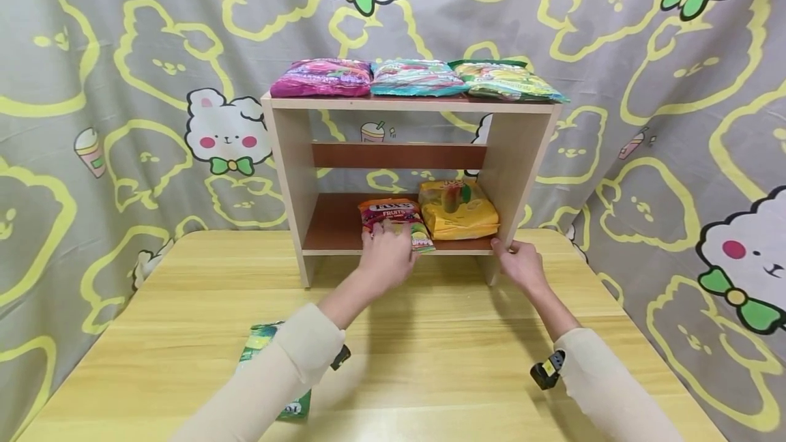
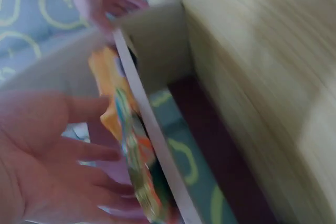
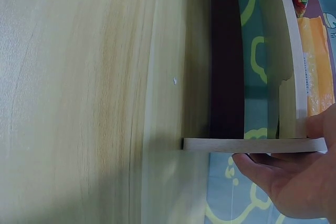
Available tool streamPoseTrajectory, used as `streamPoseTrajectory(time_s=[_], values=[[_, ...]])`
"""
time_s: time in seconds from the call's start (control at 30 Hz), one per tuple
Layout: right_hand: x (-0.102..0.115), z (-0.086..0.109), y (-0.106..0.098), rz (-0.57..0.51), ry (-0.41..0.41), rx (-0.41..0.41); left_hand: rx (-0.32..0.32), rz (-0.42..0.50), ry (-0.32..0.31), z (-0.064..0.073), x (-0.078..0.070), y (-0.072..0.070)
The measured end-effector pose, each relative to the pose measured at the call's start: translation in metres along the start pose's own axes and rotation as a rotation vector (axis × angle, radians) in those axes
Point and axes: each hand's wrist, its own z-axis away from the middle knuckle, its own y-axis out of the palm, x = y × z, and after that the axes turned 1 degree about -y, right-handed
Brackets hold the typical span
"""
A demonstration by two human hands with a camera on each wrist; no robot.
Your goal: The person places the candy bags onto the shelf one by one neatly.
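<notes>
A red bag of Fox's Fruits candy (image 1: pixel 396 215) lies on the lower board of a small wooden shelf (image 1: pixel 287 176). My left hand (image 1: pixel 388 254) is over the front of this bag; in the left wrist view its fingers (image 2: pixel 100 153) are spread and fairly straight, right at the wrapper. Beside it on the right sits a yellow candy bag (image 1: pixel 460 213) with a mango picture. My right hand (image 1: pixel 520 264) holds the front edge of the shelf's right side panel (image 3: pixel 252 145), with the panel between its thumb and fingers.
On the shelf's top board lie a purple candy bag (image 1: pixel 322 78), a teal candy bag (image 1: pixel 417 78) and a green-yellow candy bag (image 1: pixel 506 80). A green bag (image 1: pixel 297 406) rests on the wooden table (image 1: pixel 430 374), partly behind the left sleeve. A patterned curtain (image 1: pixel 614 87) hangs behind.
</notes>
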Motion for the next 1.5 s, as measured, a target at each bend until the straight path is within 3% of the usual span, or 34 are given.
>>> streamPoseTrajectory(time_s=[0.1,0.2,0.4,0.67,1.07,1.27,1.5], values=[[0.000,0.000,0.000,0.001,0.004,0.005,0.159,-0.034,-0.057,0.007,-0.012,0.003],[0.000,0.000,0.000,0.003,0.004,0.007,0.209,-0.036,-0.080,0.013,-0.018,0.008],[0.000,0.000,0.000,-0.002,-0.006,0.002,0.205,-0.028,-0.088,0.016,-0.019,0.015],[-0.002,-0.001,0.000,0.003,-0.014,-0.009,0.206,0.027,-0.096,0.009,-0.014,0.019],[-0.002,0.000,0.000,0.006,-0.013,-0.013,0.101,0.107,-0.064,-0.008,0.005,0.035],[-0.002,0.000,0.000,-0.014,-0.015,-0.008,0.083,0.109,-0.052,-0.015,0.011,0.035],[-0.002,-0.001,0.001,-0.004,-0.012,-0.013,0.106,0.137,-0.051,-0.018,0.014,0.032]])
